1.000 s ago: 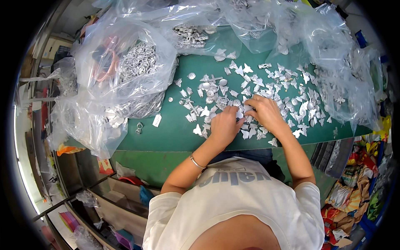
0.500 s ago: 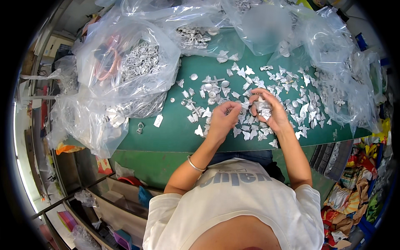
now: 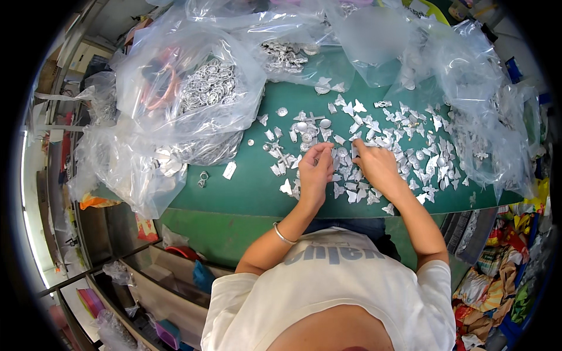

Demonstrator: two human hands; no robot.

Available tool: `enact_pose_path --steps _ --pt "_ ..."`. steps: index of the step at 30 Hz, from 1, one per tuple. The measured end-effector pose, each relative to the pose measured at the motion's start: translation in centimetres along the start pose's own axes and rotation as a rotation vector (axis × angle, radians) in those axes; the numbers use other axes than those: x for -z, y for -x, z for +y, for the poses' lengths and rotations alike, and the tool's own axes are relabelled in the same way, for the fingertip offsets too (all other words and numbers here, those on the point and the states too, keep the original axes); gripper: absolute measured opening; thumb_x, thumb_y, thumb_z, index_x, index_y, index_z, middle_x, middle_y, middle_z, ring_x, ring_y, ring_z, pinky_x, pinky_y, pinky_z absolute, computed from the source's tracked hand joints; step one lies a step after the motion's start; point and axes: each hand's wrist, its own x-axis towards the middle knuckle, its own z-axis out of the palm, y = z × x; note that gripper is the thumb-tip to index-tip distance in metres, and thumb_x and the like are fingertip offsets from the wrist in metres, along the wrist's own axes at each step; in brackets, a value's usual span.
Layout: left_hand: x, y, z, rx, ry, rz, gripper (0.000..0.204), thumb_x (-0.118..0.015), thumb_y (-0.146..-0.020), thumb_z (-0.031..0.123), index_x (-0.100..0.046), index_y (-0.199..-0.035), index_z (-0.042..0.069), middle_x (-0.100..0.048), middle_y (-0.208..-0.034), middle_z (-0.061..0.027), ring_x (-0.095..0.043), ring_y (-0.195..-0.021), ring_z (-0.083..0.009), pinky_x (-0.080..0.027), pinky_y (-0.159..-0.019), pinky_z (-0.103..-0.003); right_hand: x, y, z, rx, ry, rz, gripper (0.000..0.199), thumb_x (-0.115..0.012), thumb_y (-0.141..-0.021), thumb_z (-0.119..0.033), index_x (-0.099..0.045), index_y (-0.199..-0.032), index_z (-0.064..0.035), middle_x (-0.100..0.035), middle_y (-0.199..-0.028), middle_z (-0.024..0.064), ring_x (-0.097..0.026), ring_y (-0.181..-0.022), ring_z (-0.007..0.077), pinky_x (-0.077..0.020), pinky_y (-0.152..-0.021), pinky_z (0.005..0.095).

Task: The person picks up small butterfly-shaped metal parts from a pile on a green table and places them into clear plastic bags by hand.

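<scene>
A wide table (image 3: pixel 246 196) topped with green felt-like matting runs left to right across the view. Large, crinkled clear plastic bags (image 3: pixel 193 88) heap along its far and left sides, the left ones bulging with shiny silver metal rings and charms. A scatter of small flat silvery metal pieces (image 3: pixel 410 158), winged and petal-like in shape, spreads as a band along the table's length, from mid-table out to the right; individual pieces point every which way.

The left hand (image 3: pixel 314 172) rests at the scatter's near edge, fingers curled together, seemingly pinching a small piece, though it is too tiny to make out. The right hand (image 3: pixel 377 164) lies flat on the pieces just beside it, fingers extended toward the left hand. A thin silver bangle (image 3: pixel 282 235) circles the left wrist.
</scene>
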Motion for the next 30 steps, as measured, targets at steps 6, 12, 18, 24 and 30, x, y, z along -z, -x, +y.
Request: enact_pose_path --steps 6,12,18,24,30 --pt "0.3 0.1 0.2 -0.012 -0.004 0.013 0.013 -0.051 -0.089 0.011 -0.055 -0.098 0.001 -0.035 -0.059 0.0074 -0.026 -0.047 -0.0006 -0.018 -0.040 -0.017 0.7 -1.6 0.1 0.120 0.182 -0.109 0.030 -0.063 -0.073 -0.013 -0.050 -0.097 -0.0018 -0.061 -0.063 0.0143 -0.062 -0.061 0.0319 -0.0469 -0.051 0.0397" --pt "0.5 0.2 -0.1 -0.020 -0.002 0.022 0.013 -0.051 -0.089 0.010 -0.054 -0.099 0.001 -0.036 -0.059 0.0069 -0.026 -0.047 -0.0011 -0.018 -0.040 -0.017 -0.9 -1.5 0.6 0.178 0.251 -0.057 0.026 -0.061 -0.077 -0.017 -0.053 -0.097 -0.0030 -0.061 -0.062 0.0150 -0.062 -0.059 0.0306 -0.0476 -0.052 0.0389" --pt "0.9 0.5 0.0 -0.024 0.085 0.022 0.014 -0.050 -0.090 0.009 -0.053 -0.100 0.001 -0.034 -0.059 0.0070 -0.026 -0.046 -0.0014 -0.019 -0.040 -0.018 1.2 -2.3 2.0 -0.033 -0.757 -0.040 0.017 -0.053 -0.085 -0.015 -0.056 -0.097 -0.0034 -0.061 -0.065 0.0127 -0.056 -0.046 0.0206 -0.0416 -0.039 0.0295" --pt "0.6 0.3 0.4 -0.013 0.120 0.011 0.014 -0.050 -0.090 0.010 -0.053 -0.100 0.001 -0.033 -0.059 0.0071 -0.027 -0.047 -0.0012 -0.019 -0.040 -0.017 1.8 -1.8 1.4 -0.192 -2.120 -0.362 0.015 -0.047 -0.089 -0.017 -0.050 -0.099 -0.0056 -0.058 -0.098 0.0191 -0.054 -0.054 0.0186 -0.0320 -0.030 0.0194" --pt "0.9 -0.2 0.4 -0.107 0.107 0.087 0.013 -0.050 -0.090 0.010 -0.053 -0.099 0.002 -0.034 -0.060 0.0074 -0.027 -0.047 -0.0008 -0.019 -0.041 -0.017 2.8 -6.0 -0.5 -0.177 -2.166 -0.384 0.019 -0.048 -0.092 -0.024 -0.051 -0.099 -0.0057 -0.046 -0.074 0.0041 -0.047 -0.057 0.0121 -0.0315 -0.033 0.0180"
